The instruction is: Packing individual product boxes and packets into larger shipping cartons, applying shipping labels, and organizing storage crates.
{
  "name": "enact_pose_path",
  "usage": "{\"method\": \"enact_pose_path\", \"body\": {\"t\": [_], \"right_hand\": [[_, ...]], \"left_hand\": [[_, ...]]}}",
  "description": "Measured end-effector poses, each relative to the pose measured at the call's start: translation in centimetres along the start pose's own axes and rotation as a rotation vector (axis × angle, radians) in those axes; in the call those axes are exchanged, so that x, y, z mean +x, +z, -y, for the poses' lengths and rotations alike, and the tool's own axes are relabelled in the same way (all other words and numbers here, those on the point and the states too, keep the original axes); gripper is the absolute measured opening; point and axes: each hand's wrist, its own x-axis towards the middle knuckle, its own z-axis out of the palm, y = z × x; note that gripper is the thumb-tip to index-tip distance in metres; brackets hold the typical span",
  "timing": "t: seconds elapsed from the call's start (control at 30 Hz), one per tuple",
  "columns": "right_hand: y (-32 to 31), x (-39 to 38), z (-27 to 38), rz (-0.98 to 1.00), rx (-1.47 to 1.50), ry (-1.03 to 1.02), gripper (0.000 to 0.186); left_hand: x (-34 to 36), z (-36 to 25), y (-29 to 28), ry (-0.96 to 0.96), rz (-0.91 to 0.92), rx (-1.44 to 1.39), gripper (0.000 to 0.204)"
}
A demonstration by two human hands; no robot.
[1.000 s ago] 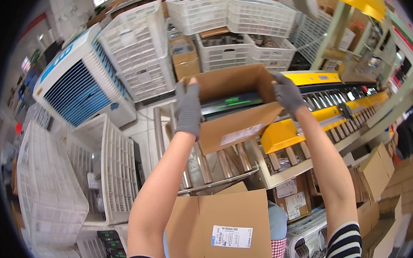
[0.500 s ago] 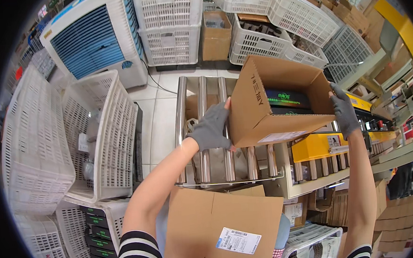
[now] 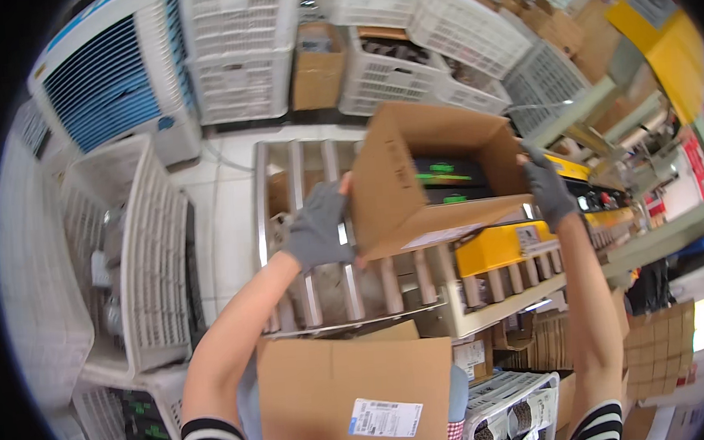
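An open cardboard box (image 3: 382, 178) is gripped between my two grey-gloved hands above a roller conveyor (image 3: 308, 291). My left hand (image 3: 318, 226) is pressed on its left side, thumb at the upper edge. At the right end, my right hand (image 3: 549, 185) holds the wall by its rim. Inside the tilted box lie black packs with green print (image 3: 450, 171); the rest of its inside is in shadow. Closer to my body is another cardboard box (image 3: 314, 384) with a white label (image 3: 385, 417) on its top.
White plastic crates (image 3: 141, 257) stand at the left, one holding wrapped items. Behind the conveyor are stacked crates (image 3: 239, 82) and an air cooler (image 3: 106, 90). A yellow machine part (image 3: 491, 248) adjoins the conveyor at the right. A crate of goods (image 3: 513, 412) sits low at the right.
The whole view has shifted, so the surroundings, my hands and the box all appear further left. Both hands still hold the box, and its place over the rollers is much the same.
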Motion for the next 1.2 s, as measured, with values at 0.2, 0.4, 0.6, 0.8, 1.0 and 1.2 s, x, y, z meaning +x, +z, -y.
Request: {"method": "enact_pose_path", "body": {"t": [0.2,0.4,0.6,0.8,1.0,1.2], "right_hand": [[-0.6,1.1,-1.6,-0.042,0.082,0.081,0.031],[-8.3,2.3,-7.5,-0.085,0.054,0.095,0.036],[-12.8,-3.1,-2.5,-0.505,-0.471,-0.017,0.04],[-4.1,-22.4,0.9,-0.299,-0.185,-0.076,0.034],[10.8,-39.5,-9.1,-0.102,0.02,0.284,0.033],[14.4,-40.9,-6.5,-0.14,0.448,0.661,0.037]], "left_hand": [[2.1,-0.2,1.5,-0.025,0.113,0.006,0.139],[6.4,-5.0,6.2,-0.003,0.111,0.148,0.142],[3.5,-8.6,5.2,0.018,0.045,0.31,0.115],[-14.8,-10.2,-4.2,-0.238,-0.408,0.159,0.062],[-33.7,-11.2,-3.8,-0.819,-0.21,0.055,0.041],[-35.1,-14.4,-1.5,-0.89,-0.313,-0.04,0.027]]}}
